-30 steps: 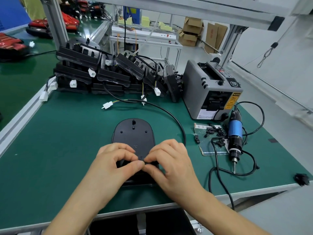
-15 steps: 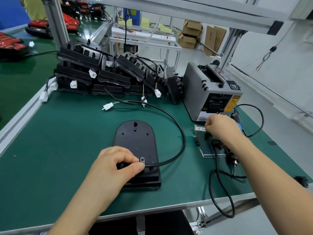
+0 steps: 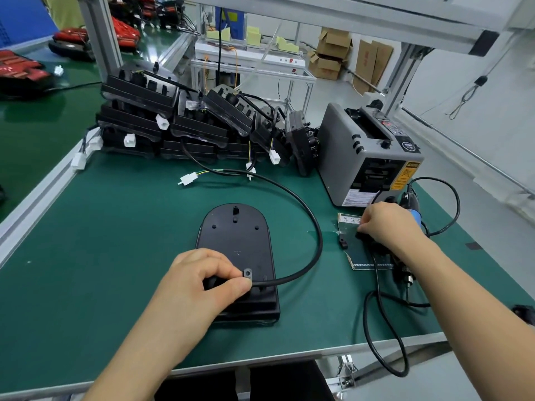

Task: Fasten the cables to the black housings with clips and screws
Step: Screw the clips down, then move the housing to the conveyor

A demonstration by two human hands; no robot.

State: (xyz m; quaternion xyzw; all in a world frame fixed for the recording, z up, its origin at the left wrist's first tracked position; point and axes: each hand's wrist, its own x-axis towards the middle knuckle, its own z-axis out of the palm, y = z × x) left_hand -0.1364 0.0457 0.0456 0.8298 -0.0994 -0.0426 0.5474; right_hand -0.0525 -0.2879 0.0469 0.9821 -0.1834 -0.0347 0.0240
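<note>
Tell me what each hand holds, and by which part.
Left hand pinches the cable at its end beside the clip. Right hand, over the small parts: cannot tell.

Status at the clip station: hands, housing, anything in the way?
Left hand pinches cable at the clip on the black housing. Right hand down on the parts card, grasp hidden. Clip hole looks empty. Nothing in the way.

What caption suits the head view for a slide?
Left hand pinches clip and cable on black housing; right hand over small parts.

Green-topped workbench (image 3: 86, 227) under an aluminium frame (image 3: 98, 36), cardboard boxes (image 3: 333, 53) on pale floor (image 3: 333, 91)
</note>
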